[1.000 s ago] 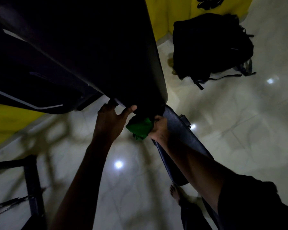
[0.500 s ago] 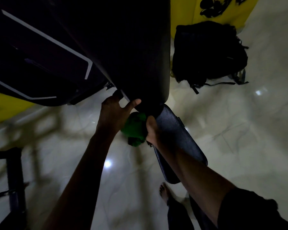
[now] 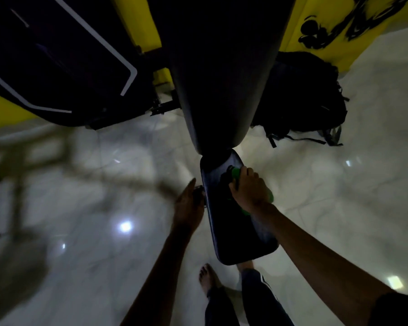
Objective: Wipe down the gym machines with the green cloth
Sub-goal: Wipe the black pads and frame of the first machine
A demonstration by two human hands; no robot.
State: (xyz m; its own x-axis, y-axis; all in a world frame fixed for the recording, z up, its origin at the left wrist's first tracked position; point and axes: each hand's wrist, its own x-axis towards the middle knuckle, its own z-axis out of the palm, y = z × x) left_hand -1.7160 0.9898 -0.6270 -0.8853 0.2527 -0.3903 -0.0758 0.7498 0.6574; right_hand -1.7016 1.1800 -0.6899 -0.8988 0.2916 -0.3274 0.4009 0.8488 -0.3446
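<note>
A dark padded seat of a gym bench runs toward me, with its long black backrest pad rising beyond it. My right hand lies on top of the seat and holds the green cloth bunched under its fingers; green shows at the fingertips and beside the wrist. My left hand is at the seat's left edge, its fingers against a small dark part under the rim; whether it grips that part is too dark to tell.
A black backpack lies on the pale glossy floor behind the bench, against a yellow wall. Another dark machine panel fills the upper left. My bare feet stand below the seat's near end.
My right hand has carried the green cloth from the seat's left underside up onto its top. My left hand has dropped from the backrest's lower end to the seat's left edge.
</note>
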